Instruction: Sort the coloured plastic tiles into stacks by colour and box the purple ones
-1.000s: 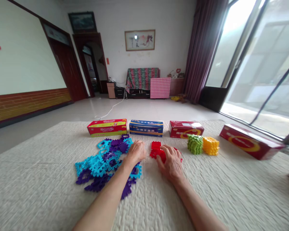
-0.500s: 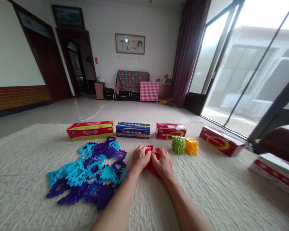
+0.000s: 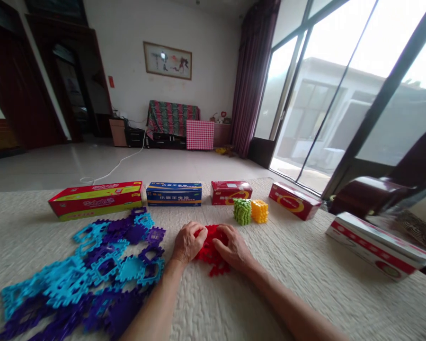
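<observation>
Between my hands are red interlocking plastic pieces, partly joined, with one toothed piece sticking out toward me. My left hand is closed on their left side, thumb and fingers bent together. My right hand grips the right side, its thumb lying over the red pieces. The fingers cover much of the red shape, so its full form is hidden. Just beyond my right hand stand a green toothed cube and a yellow toothed cube, side by side.
Loose light-blue pieces and purple pieces lie heaped at the left. Along the far edge stand a red-and-yellow box, a blue box and two dark red boxes. A white-and-red box lies at the right.
The view has turned to the right, so things sit further left. My hands have moved slightly apart, and more of the red pieces shows between them.
</observation>
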Motion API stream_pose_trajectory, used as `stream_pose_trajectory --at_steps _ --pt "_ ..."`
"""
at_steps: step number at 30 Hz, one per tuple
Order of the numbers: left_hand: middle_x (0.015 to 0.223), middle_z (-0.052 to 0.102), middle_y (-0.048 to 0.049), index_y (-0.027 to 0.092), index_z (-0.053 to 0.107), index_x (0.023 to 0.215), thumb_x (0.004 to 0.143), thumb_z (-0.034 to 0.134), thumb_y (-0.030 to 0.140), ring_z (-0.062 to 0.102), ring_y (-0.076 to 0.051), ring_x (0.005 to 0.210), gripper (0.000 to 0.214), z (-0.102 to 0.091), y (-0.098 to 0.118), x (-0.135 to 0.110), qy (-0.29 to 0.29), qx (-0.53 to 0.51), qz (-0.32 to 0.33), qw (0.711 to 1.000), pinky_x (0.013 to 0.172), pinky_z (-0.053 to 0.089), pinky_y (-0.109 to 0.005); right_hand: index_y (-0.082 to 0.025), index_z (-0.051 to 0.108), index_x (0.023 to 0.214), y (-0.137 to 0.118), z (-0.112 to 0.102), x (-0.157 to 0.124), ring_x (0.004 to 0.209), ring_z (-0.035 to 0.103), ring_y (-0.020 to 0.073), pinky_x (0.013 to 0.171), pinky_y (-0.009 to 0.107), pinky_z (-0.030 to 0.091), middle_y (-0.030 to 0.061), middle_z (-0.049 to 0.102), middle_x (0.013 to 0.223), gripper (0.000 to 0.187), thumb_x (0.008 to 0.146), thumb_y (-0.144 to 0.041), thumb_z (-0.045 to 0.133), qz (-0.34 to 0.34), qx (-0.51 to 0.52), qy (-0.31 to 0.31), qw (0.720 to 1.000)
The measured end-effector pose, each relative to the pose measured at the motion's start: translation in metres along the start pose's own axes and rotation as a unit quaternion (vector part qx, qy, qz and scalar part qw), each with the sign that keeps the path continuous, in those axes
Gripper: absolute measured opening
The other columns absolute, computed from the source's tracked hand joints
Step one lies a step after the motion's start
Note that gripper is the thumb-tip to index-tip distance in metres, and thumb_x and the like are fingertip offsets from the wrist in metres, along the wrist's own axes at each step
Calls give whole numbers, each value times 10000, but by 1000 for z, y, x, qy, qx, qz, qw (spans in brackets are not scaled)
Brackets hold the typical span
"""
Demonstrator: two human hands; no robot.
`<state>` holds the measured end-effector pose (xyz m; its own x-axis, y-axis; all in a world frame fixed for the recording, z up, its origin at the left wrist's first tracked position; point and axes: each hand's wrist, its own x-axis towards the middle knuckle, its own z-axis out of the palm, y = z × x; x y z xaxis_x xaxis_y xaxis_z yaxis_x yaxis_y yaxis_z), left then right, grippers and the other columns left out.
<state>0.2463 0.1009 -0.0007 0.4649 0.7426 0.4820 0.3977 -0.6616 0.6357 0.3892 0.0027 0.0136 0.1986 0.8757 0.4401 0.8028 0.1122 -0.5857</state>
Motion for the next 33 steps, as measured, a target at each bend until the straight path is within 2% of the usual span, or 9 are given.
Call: stream_pose_trajectory --at_steps 6,10,13,16,19,24,26,29,33 --pt "793 678 -35 204 677 722 813 535 271 620 -172 799 182 -3 11 -5 -45 -10 28 999 803 472 -278 -198 628 949 4 -10 -8 907 588 192 850 329 459 57 642 983 212 762 -199 527 32 23 33 999" --pt "972 689 -61 196 688 890 817 528 289 612 -198 947 199 -2 11 -2 -25 -3 28 999 900 456 -309 -205 566 1126 11 -1 -7 1093 536 227 952 372 417 89 575 1200 372 755 -236 566 12 8 51 999" --pt "1088 680 -68 189 674 1013 820 518 272 584 -214 1058 262 1 9 -1 -58 16 32 998 981 414 -335 -213 575 1136 13 3 -5 1067 541 222 948 382 408 74 606 1152 366 773 -257 575 -9 -7 22 1000" --pt "1100 682 -56 202 672 1034 808 518 237 594 -203 1054 275 4 11 -2 -91 15 26 995 982 416 -323 -211 638 1025 12 1 -2 938 576 193 877 345 433 50 648 998 264 771 -238 570 5 -3 11 1000" --pt "1025 699 -55 204 691 967 801 516 231 619 -192 981 243 6 18 -8 -82 -6 17 996 940 440 -304 -194 670 862 10 -4 1 818 587 166 780 294 453 40 648 873 161 778 -232 538 44 29 39 998" --pt "862 724 -40 199 711 821 835 447 317 646 -175 850 290 1 34 -15 -75 -98 -43 991 841 477 -276 -194 615 669 14 -12 2 677 568 156 648 265 443 16 623 703 230 804 -323 481 106 84 90 987" --pt "818 729 -39 192 707 784 840 414 371 655 -183 836 347 -2 35 -12 -59 -148 -78 984 815 488 -282 -202 588 630 18 -14 3 642 552 157 606 260 433 5 601 639 273 807 -367 462 128 96 98 982" --pt "794 731 -50 179 692 745 816 416 409 665 -199 835 366 -1 29 -5 5 -199 -115 973 790 501 -297 -205 599 652 24 -21 5 635 555 158 594 256 443 -2 606 627 258 789 -370 455 151 119 99 976" --pt "725 714 -55 162 692 750 800 437 421 669 -195 741 367 8 16 5 78 -226 -152 959 652 502 -273 -202 666 915 27 -35 7 730 613 173 652 273 490 12 693 832 260 723 -284 511 129 158 8 979"
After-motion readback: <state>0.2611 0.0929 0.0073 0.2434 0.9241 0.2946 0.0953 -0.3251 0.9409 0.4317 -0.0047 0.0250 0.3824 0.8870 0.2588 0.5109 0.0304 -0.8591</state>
